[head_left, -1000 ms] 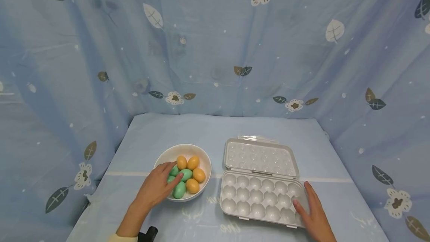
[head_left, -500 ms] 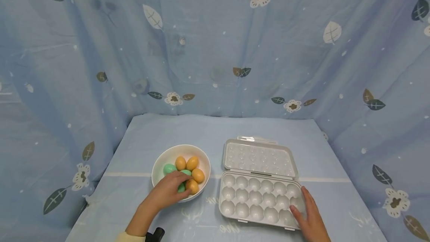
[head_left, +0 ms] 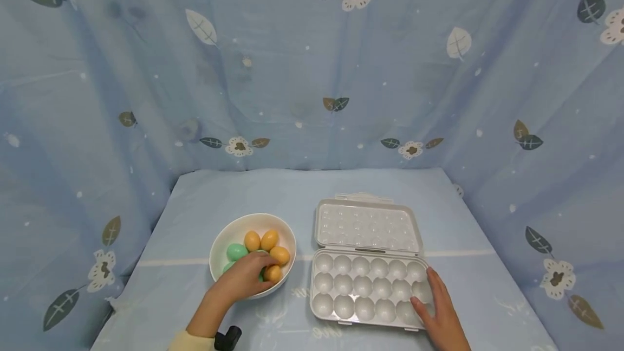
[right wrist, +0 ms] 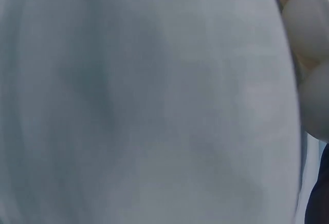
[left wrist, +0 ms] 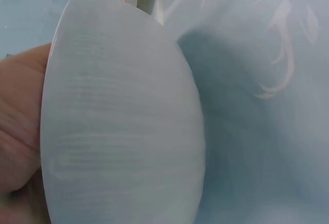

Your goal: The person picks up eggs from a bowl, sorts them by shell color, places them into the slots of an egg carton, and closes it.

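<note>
The eggs are sitting in the white bowl (head_left: 221,242), on the left part of the blue table (head_left: 302,194). There are orange eggs (head_left: 260,240) and green eggs (head_left: 236,252). The left hand (head_left: 242,279) is reaching into the near side of the bowl. Its fingers are curling down among the eggs, next to one orange egg (head_left: 273,273), but I cannot tell if they are really holding one.

The right hand (head_left: 436,312) is lying flat, fingers straight, on the near right corner of the egg tray (head_left: 363,291). The tray's lid (head_left: 365,226) is lying open behind it. All the cups I can see are bare.

I think an egg could slip out of the fingers, because eggs are round and smooth. It could roll off the table. The hand could also tip the bowl by pushing on its edge.

The head view is showing both hands, the bowl and the tray. The left wrist view is showing only the bowl's outside wall (left wrist: 123,126) very close, with a bit of palm. The right wrist view is mostly a pale blur.
</note>
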{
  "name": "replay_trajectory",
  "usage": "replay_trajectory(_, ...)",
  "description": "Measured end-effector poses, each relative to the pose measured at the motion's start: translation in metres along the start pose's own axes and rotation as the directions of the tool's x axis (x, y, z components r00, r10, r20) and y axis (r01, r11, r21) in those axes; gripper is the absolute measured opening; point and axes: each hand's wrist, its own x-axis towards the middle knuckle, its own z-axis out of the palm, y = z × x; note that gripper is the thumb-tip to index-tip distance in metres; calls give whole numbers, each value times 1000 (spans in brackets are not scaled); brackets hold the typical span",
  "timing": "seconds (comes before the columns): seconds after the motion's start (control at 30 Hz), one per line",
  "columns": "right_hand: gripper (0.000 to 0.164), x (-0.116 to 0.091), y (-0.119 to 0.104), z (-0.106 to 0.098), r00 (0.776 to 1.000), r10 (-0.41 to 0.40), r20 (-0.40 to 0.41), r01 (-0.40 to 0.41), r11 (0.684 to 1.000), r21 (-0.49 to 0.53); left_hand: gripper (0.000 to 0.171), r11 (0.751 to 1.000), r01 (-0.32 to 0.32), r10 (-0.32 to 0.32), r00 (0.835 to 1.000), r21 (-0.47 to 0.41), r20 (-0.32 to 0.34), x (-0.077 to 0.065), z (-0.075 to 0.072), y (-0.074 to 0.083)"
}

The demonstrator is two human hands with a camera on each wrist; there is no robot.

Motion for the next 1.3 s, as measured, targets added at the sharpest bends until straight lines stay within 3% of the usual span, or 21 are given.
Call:
replay_trajectory(0.13,85,-1,2,1,999,-32,-28,32,999,-8,28,1000,19,-18,1000,8,-19,2,1,2)
replay_trajectory(0.37,84,-2,1,0,997,-55,-50,55,998,-6,37,992,126,-127,991,-21,-50,5,-5,7)
replay_trajectory(0.47,83,-2,2,-1,995,-68,-70,68,998,-6,41,988,142,-147,985,-57,-85,8,-9,9)
replay_trajectory(0.7,83,-3,3,1,996,-50,-79,51,999,6,39,983,98,-124,977,-154,-174,15,-15,20)
replay_trajectory(0.9,83,-4,3,4,995,-34,-89,35,999,3,35,983,41,-80,973,-178,-217,27,-17,35)
replay_trajectory(1.13,82,-4,-1,4,997,-6,-81,6,1000,2,34,980,1,-39,982,-201,-186,41,-14,48)
replay_trajectory(1.3,81,-4,-2,5,994,-29,-105,28,999,-16,34,979,-8,-23,988,-203,-150,50,-7,54)
